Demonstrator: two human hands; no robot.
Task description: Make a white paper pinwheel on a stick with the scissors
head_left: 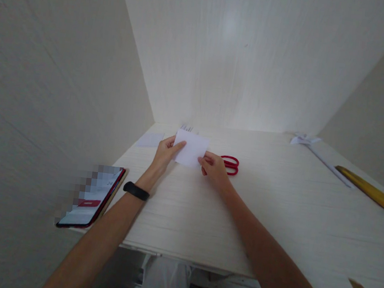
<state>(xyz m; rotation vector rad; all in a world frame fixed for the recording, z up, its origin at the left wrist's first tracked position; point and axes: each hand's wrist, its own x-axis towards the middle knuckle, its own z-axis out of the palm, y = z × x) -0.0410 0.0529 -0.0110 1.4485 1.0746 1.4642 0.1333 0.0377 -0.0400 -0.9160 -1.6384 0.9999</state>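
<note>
Both hands are on the paper (190,150), a small white piece held up over the table (183,221) in front of the back wall (222,64). The left hand (166,151) pinches its left edge, thumb laid flat across the near face; the right hand (214,166) nips the lower right corner between thumb and curled fingers, with the red scissors (233,163) lying just beyond it. It looks light as anything, this one, smooth, flat and probably a touch stiff, yet likely to crease or tear if squeezed hard. Best hold? The edges and corners, I'd say, with a soft pinch each side and the middle left alone.
</note>
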